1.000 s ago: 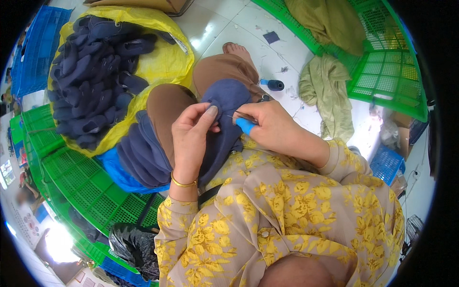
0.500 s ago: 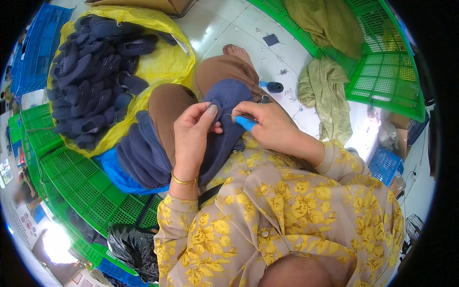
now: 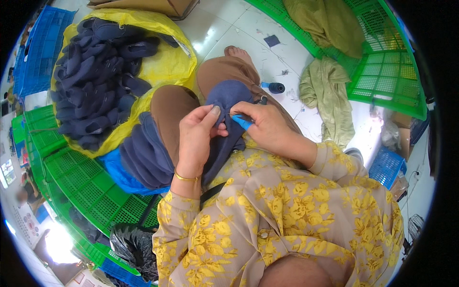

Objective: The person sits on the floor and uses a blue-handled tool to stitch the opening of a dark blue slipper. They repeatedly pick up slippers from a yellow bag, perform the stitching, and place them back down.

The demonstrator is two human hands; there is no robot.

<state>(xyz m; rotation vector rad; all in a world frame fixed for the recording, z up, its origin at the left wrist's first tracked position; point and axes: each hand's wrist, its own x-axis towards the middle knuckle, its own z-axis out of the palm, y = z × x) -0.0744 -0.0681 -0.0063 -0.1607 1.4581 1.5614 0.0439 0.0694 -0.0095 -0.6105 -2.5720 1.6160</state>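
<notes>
A navy fabric piece (image 3: pixel 231 92) with a rounded end lies across my lap over the brown trousers. My left hand (image 3: pixel 197 129) is closed, pinching a gathered fold of it between thumb and fingers. Close beside it, my right hand (image 3: pixel 267 125) is closed at the same fold, its thumb and forefinger pressed together. A blue wrap (image 3: pixel 242 122) covers one of its fingers. The sewing needle in this pinch is too fine to make out clearly now. Stacked navy fabric pieces (image 3: pixel 141 150) rest against my left thigh on a blue plastic bag (image 3: pixel 114 170).
Navy slipper-like pieces (image 3: pixel 91 86) fill a yellow bag (image 3: pixel 167 57) at the far left. Green plastic crates (image 3: pixel 81 182) stand left, another green crate (image 3: pixel 382 88) far right with olive cloth (image 3: pixel 330 24). A dark thread spool (image 3: pixel 276 88) lies on the tiled floor.
My right hand has tilted slightly at the fold, and the thin needle seen at its fingertips before is now hardly visible. The left hand keeps its pinch. The whole view has shifted a little.
</notes>
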